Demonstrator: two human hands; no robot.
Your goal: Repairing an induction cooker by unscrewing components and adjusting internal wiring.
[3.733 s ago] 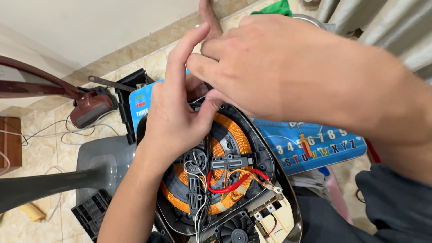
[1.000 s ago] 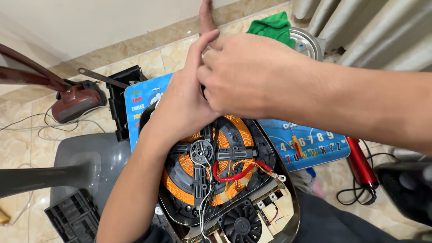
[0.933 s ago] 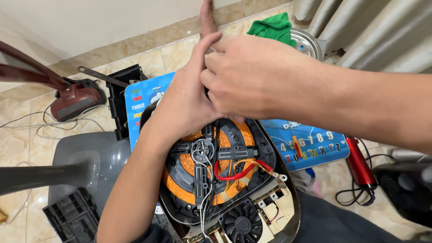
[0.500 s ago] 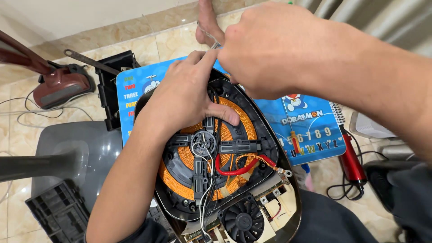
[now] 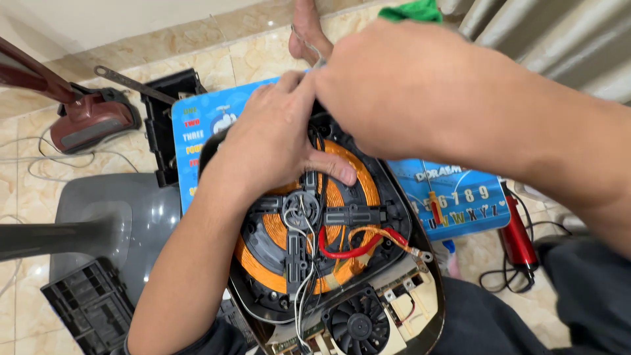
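Opened cooker casing (image 5: 420, 332) holding orange coil (image 5: 263, 269) and fan (image 5: 358, 325), left hand (image 5: 276, 141) flat on coil, fingers apart, right hand (image 5: 401, 89) above, grip unclear

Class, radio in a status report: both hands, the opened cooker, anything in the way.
Left hand flat on copper coil, thumb out. Right hand pinching something thin at cooker's far edge; grip hidden. Red wire loose across coil.

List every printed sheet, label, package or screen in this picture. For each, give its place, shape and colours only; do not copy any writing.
Printed mat: flat on the floor under the opened cooker, rectangular, bright blue with multicoloured letters, numbers and a cartoon figure; its middle is hidden.
No packages or screens show.
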